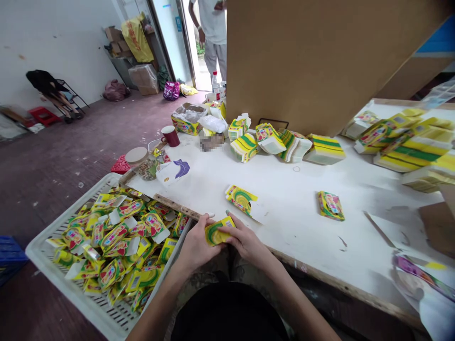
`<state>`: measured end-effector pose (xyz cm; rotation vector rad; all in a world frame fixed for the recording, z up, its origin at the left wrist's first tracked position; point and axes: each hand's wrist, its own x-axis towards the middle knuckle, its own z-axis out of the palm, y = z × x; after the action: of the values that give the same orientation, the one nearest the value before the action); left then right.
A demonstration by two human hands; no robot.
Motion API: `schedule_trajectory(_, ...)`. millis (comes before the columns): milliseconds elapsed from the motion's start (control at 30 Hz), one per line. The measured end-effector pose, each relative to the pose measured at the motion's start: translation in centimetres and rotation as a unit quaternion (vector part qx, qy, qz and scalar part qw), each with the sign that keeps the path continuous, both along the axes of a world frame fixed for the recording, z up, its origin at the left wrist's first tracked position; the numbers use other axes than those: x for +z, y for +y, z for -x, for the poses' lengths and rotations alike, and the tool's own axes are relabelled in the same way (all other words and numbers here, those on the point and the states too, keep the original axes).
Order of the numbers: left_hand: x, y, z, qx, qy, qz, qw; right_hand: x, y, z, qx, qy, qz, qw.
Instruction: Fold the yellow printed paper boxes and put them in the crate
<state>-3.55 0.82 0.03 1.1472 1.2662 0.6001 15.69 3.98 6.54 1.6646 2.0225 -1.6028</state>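
Between my two hands, over the table's front edge, is a small yellow crayon box (217, 232). My left hand (199, 241) wraps round its left side, and my right hand (247, 239) grips its right end with the fingers across its face. Just beyond them a flat yellow carton (241, 199) with open flaps lies on the white table (284, 189). Another yellow box (331, 205) rests farther right. To my left, a white plastic basket (39, 251) is heaped with many similar boxes (121, 237), several with white flaps standing open.
Bundles of flat cartons (325, 149) line the back of the table before a large cardboard box (302, 61). A maroon mug (170, 136), a jar (145, 166) and a box with plastic bags (186, 118) stand at the left. A person (213, 33) stands at the doorway.
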Motion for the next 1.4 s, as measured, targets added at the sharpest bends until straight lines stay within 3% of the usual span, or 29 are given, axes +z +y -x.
schedule_trajectory(100, 0.2, 0.6, 0.2, -0.027, -0.027, 0.004, 0.999, 1.0, 1.1, 0.0, 0.021, 0.015, 0.036, 0.999)
schedule_trajectory(167, 0.5, 0.7, -0.1, -0.022, -0.019, 0.000, 1.000, 1.0, 1.2, 0.4, -0.002, 0.026, 0.023, 0.999)
schedule_trajectory(233, 0.7, 0.5, -0.7, 0.024, -0.022, 0.008, 0.999, 0.3, 0.7, 1.1, -0.071, 0.035, -0.016, 0.997)
schedule_trajectory(300, 0.7, 0.1, -1.0, 0.139, -0.083, 0.055, 0.985, -0.7, 0.3, 1.5, -0.137, 0.035, -0.050, 0.989)
schedule_trajectory(333, 0.5, -0.2, -0.9, 0.230, -0.130, 0.091, 0.960, -1.2, 0.2, 1.4, -0.151, 0.011, -0.069, 0.986)
schedule_trajectory(400, -0.2, -0.8, -0.1, 0.419, -0.203, 0.151, 0.872, -2.1, 0.7, 0.5, -0.154, -0.093, -0.119, 0.976)
schedule_trajectory(467, -1.2, -1.5, 1.2, 0.550, -0.219, 0.182, 0.785, -2.7, 1.7, -1.0, -0.159, -0.223, -0.168, 0.947)
schedule_trajectory(567, -2.5, -2.5, 2.9, 0.629, -0.244, 0.268, 0.688, -3.4, 2.9, -3.1, -0.179, -0.308, -0.182, 0.916)
schedule_trajectory(633, -2.7, -3.1, 3.0, 0.635, -0.268, 0.316, 0.652, -3.9, 3.3, -3.7, -0.177, -0.321, -0.179, 0.913)
schedule_trajectory(733, -2.1, -3.4, 1.6, 0.595, -0.297, 0.328, 0.671, -4.2, 3.0, -3.6, -0.180, -0.306, -0.176, 0.918)
schedule_trajectory(900, -0.6, -2.1, -2.0, 0.482, -0.362, 0.297, 0.741, -2.8, 2.0, -2.0, -0.205, -0.228, -0.140, 0.942)
schedule_trajectory(967, 0.0, -1.1, -3.2, 0.444, -0.381, 0.265, 0.767, -1.8, 1.5, -0.7, -0.196, -0.159, -0.098, 0.963)
schedule_trajectory(1033, 0.6, 0.0, -4.2, 0.411, -0.392, 0.236, 0.789, -0.8, 0.9, 0.7, -0.205, -0.035, 0.002, 0.978)
schedule_trajectory(1067, 0.9, 0.6, -4.5, 0.398, -0.393, 0.225, 0.798, -0.4, 0.7, 1.5, -0.223, 0.041, 0.066, 0.972)
schedule_trajectory(1133, 1.3, 1.6, -4.9, 0.385, -0.385, 0.207, 0.813, 0.3, 0.3, 2.7, -0.283, 0.174, 0.178, 0.926)
schedule_trajectory(1233, 1.3, 2.6, -4.9, 0.405, -0.345, 0.181, 0.827, 0.7, -0.1, 4.0, -0.356, 0.256, 0.249, 0.864)
schedule_trajectory(1300, 0.9, 2.8, -4.6, 0.413, -0.310, 0.175, 0.838, 0.5, -0.3, 4.6, -0.361, 0.254, 0.249, 0.862)
schedule_trajectory(1400, 0.4, 2.4, -4.0, 0.399, -0.267, 0.177, 0.859, -0.2, -0.4, 4.8, -0.337, 0.191, 0.176, 0.905)
